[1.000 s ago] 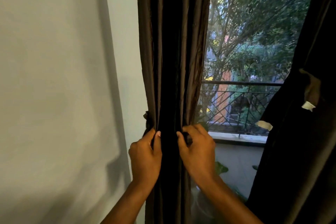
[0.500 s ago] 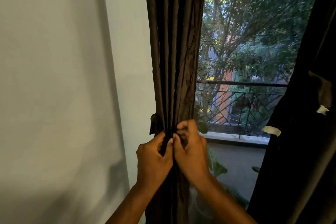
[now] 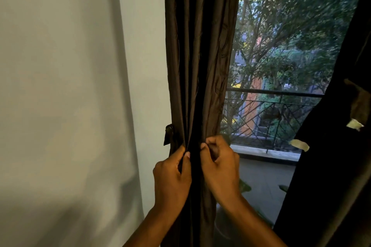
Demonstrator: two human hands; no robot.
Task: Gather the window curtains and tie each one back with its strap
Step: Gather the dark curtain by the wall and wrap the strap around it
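Pale wall (image 3: 70,86) fills the left half of the frame, with a window (image 3: 281,56) on the right showing trees and a balcony railing (image 3: 271,110). At centre hangs the left curtain (image 3: 198,56), dark brown, already bunched into a narrow column of folds. Both hands meet on it at lower centre. The left hand (image 3: 172,176) has its fingers curled round the left side of the bundle, thumb pressed against the fabric. The right hand (image 3: 218,166) pinches something dark at the front of the folds, apparently the strap end, though it is too dark to be sure. A strap (image 3: 169,134) loop sticks out just left of the curtain, above the left hand, against the wall.

Judging from this, gathering of this curtain is done and fastening is under way, not yet finished. The right curtain (image 3: 331,166) at the right edge of the frame hangs on a slant, with pale tabs (image 3: 299,145) showing on it; whether it is tied I cannot tell. Nothing visibly blocks the hands; the dark fabric hides the strap.
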